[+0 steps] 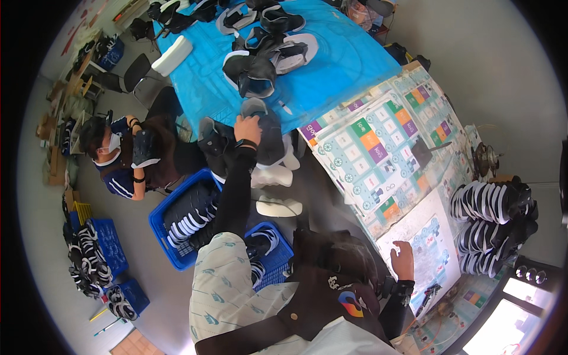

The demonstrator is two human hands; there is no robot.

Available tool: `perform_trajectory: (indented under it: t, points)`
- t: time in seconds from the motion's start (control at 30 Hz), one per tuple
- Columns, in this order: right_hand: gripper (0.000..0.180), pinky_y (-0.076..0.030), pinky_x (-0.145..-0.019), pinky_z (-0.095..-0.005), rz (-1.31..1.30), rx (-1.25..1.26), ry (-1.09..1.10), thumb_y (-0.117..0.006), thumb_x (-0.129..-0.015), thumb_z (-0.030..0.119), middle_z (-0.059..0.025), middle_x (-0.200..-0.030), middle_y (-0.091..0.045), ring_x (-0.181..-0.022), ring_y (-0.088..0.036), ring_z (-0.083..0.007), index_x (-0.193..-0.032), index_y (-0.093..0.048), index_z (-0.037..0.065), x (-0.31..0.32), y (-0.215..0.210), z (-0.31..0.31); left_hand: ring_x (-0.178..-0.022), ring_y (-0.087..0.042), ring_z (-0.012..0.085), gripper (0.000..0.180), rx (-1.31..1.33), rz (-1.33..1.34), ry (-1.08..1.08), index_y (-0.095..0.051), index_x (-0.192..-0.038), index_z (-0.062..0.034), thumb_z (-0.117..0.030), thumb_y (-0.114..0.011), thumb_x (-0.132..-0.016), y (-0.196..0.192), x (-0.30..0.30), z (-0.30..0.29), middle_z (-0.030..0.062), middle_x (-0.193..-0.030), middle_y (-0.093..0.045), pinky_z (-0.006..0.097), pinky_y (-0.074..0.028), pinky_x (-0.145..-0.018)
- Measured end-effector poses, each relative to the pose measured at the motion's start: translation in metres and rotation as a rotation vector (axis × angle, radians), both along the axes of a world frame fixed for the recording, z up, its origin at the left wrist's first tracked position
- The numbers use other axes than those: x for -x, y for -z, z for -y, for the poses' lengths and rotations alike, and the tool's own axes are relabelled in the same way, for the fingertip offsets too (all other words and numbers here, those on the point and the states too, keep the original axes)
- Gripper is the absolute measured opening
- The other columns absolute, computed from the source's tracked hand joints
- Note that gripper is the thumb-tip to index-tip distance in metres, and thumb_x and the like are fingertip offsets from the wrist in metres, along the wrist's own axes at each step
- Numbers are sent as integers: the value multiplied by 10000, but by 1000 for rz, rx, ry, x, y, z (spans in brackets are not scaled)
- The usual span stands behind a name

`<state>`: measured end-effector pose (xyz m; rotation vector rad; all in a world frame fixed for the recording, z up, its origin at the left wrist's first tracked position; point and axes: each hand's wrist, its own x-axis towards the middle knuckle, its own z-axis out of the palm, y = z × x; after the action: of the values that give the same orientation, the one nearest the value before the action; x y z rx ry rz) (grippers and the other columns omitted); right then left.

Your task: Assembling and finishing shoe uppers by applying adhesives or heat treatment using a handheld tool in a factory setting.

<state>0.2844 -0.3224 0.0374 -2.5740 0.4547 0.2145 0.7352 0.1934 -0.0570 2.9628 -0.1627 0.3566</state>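
My left hand (247,130) reaches forward and is closed on the edge of a black shoe upper (271,139) with a grey lining, just off the near corner of the blue-covered table (337,65). Close by on the left is a second black shoe upper (214,139). Below them sit a white foot-shaped block (272,176) and another white block (279,207). Over the paper-covered bench on the right hovers my right hand (403,260), its fingers curved and apart with nothing in them. What supports the held upper is hidden.
Several black shoe uppers (257,74) lie on the blue sheet. A blue crate (157,219) of shoe parts and a smaller blue basket (275,273) stand on the floor. At left a co-worker (121,154) sits holding a shoe. Stacked uppers (488,228) stand on the right.
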Motion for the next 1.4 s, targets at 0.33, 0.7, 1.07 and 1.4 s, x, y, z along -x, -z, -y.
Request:
perform_trajectory:
  t: [0.33, 0.7, 1.07, 1.4]
  points:
    - [257, -512, -1007, -453, 98, 29, 141, -667, -885, 111, -161, -1124, -670, -1147, -608, -369, -1131, -697, 45, 45, -14, 40, -1330, -541, 400, 655, 95, 81, -60, -536, -1505, -145, -213, -750, -890, -15, 114, 118, 179, -1494, -559, 544, -462, -1071]
    - [343, -603, -667, -346, 521, -895, 650, -637, -1004, 194, -125, -1085, -731, -926, -775, -257, -1295, -646, 11, 102, -92, 234, -1033, -664, 345, 372, 612, -411, 265, -671, -1252, -18, -91, -730, -891, 95, 405, 295, 169, -1123, -658, 438, -537, -909]
    - [456, -591, -647, -337, 935, -874, 705, -664, -943, 235, -130, -1105, -708, -889, -769, -266, -1337, -583, 22, 20, -237, 548, -959, -713, 272, 299, 725, -409, 58, -684, -1224, -4, -125, -700, -951, 35, 558, 357, 157, -1054, -737, 379, -565, -869]
    - [696, -500, -1111, -505, 509, 217, 711, -677, -879, 237, -237, -1603, -385, -1370, -544, -464, -1489, -447, -4, -66, -248, 721, -878, -734, 275, 265, 584, -417, -167, -722, -1133, -13, -151, -713, -907, 24, 651, 313, 157, -996, -757, 384, -578, -811]
